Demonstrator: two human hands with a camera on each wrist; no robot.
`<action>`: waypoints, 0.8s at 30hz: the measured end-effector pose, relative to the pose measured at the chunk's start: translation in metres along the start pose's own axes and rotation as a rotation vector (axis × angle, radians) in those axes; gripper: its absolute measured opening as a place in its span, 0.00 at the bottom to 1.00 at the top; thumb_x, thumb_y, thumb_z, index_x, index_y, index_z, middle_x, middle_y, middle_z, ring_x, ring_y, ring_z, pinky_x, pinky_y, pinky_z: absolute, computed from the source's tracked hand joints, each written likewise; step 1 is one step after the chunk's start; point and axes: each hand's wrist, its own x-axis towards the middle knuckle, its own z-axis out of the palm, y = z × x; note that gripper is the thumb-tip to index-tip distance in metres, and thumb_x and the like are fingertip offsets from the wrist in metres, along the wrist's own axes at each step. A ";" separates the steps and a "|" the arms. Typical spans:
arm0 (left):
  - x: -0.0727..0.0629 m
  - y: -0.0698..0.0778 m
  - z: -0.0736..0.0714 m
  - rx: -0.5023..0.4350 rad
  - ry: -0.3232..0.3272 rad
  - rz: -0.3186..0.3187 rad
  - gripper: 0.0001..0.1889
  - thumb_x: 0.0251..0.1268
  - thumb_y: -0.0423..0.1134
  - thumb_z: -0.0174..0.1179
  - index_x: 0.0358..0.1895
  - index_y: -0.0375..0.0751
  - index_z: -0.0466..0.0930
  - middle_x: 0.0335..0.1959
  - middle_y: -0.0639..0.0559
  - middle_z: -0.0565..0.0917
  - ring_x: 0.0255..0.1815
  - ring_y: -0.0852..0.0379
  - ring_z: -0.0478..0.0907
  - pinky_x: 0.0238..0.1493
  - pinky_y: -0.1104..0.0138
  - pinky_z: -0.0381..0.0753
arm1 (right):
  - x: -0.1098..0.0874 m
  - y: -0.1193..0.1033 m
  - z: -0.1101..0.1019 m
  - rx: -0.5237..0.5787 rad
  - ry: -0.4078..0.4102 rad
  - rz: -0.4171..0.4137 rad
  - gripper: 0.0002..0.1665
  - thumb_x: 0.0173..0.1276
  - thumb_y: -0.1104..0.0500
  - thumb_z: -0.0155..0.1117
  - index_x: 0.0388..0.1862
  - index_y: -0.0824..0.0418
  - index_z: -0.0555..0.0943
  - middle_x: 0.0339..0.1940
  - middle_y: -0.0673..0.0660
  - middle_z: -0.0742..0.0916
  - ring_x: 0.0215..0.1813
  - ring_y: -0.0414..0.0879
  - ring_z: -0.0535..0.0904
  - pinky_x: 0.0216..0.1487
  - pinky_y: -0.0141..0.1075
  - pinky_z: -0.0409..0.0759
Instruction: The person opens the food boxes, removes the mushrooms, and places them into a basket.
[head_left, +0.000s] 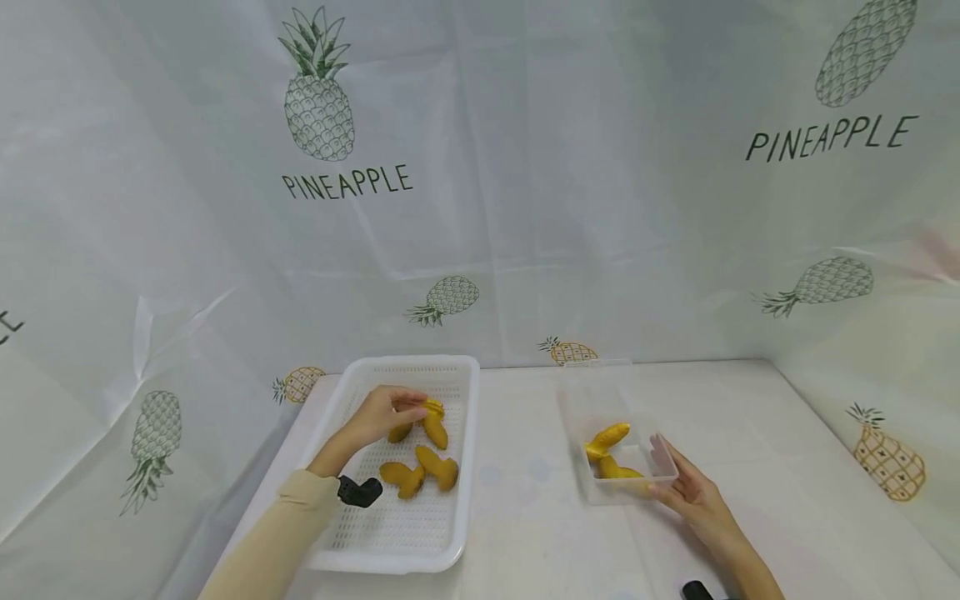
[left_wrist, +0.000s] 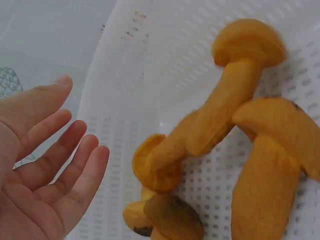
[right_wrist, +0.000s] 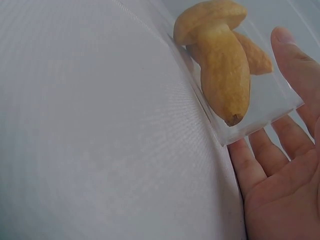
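My left hand [head_left: 390, 412] reaches over the far part of a white perforated basket [head_left: 470, 467], its fingertips close by a yellow-brown toy mushroom [head_left: 435, 430]. In the left wrist view, that hand's fingers [left_wrist: 75, 195] are spread loosely with nothing between them, and several mushrooms [left_wrist: 227, 100] lie beside them. On the right, my right hand [head_left: 701, 500] holds a clear plastic box [head_left: 596, 493] at its right side, thumb and fingers about one corner. Two mushrooms [right_wrist: 225, 75] lie inside the box, one crossing behind the other in the right wrist view.
Behind the box's far side stands its clear lid [head_left: 596, 387], raised. A white cloth [head_left: 525, 517] covers the table. White sheets [head_left: 540, 208] printed with pineapples hang at the back and sides. Two more mushrooms [head_left: 438, 468] touch in the basket's middle.
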 end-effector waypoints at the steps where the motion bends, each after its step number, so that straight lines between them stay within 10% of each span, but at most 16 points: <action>1: 0.002 0.002 0.002 -0.003 -0.003 -0.003 0.17 0.69 0.34 0.64 0.53 0.22 0.81 0.51 0.31 0.83 0.48 0.41 0.83 0.50 0.53 0.83 | 0.000 0.001 -0.001 -0.002 -0.002 0.001 0.46 0.70 0.73 0.61 0.81 0.61 0.52 0.73 0.33 0.64 0.64 0.27 0.71 0.55 0.23 0.76; 12: 0.039 0.024 0.029 -0.074 -0.039 0.051 0.17 0.70 0.38 0.64 0.57 0.33 0.82 0.54 0.39 0.84 0.53 0.46 0.82 0.51 0.59 0.83 | 0.000 0.000 0.000 -0.009 0.014 0.037 0.46 0.70 0.70 0.64 0.81 0.61 0.53 0.79 0.68 0.56 0.64 0.25 0.68 0.56 0.23 0.75; 24: 0.074 0.064 0.066 -0.246 -0.133 0.066 0.17 0.70 0.33 0.63 0.59 0.32 0.80 0.58 0.37 0.81 0.55 0.46 0.81 0.54 0.60 0.82 | 0.004 0.000 -0.002 -0.020 0.002 0.038 0.47 0.70 0.69 0.64 0.81 0.62 0.52 0.77 0.77 0.53 0.64 0.25 0.69 0.54 0.23 0.77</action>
